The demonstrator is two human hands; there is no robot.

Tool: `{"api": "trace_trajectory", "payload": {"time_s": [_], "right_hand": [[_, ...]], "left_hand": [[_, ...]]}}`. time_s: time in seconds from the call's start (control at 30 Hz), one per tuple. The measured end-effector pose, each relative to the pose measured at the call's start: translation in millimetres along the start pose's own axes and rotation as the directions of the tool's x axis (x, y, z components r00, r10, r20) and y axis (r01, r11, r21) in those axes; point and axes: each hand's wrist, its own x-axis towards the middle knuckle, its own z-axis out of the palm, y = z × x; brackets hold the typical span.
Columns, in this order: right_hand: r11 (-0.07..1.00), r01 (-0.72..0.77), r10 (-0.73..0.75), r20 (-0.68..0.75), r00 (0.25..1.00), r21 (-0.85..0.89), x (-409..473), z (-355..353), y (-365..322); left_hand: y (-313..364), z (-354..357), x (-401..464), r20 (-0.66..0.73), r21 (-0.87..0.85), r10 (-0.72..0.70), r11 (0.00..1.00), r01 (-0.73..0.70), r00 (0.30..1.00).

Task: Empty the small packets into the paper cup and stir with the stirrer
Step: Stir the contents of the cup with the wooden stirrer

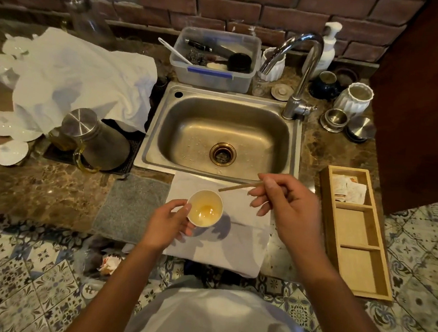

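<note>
2 hands work: left hand [167, 223] clasps the paper cup [205, 208]; right hand [290, 208] pinches the stirrer [240, 187] above it.

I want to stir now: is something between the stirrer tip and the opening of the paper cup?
Nothing visible. The right hand holds the stirrer, whose tip hangs just above and right of the paper cup, held by the left hand. The cup's mouth is uncovered.

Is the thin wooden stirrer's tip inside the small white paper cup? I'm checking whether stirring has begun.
No, the thin wooden stirrer, pinched in the right hand, is above and beside the small white paper cup held by the left hand.
</note>
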Motion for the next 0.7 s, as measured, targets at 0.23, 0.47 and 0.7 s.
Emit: {"api": "trace_trajectory", "payload": {"time_s": [0.23,0.47,0.7], "right_hand": [[0.982,-0.165,0.159,-0.075,0.985,-0.095,-18,45,35],[0.888,-0.247,0.19,-0.18,0.965,-0.388,-42,67,68],[0.534,-0.023,-0.013,-0.036,0.999,-0.845,-20,58,64]], "left_hand": [[7,-12,11,0.172,0.021,0.032,0.999,-0.037,0.985],[4,-12,23,0.261,0.025,0.016,0.999,-0.023,0.965],[5,-13,21,0.271,-0.028,0.01,1.0,-0.002,0.963]]}}
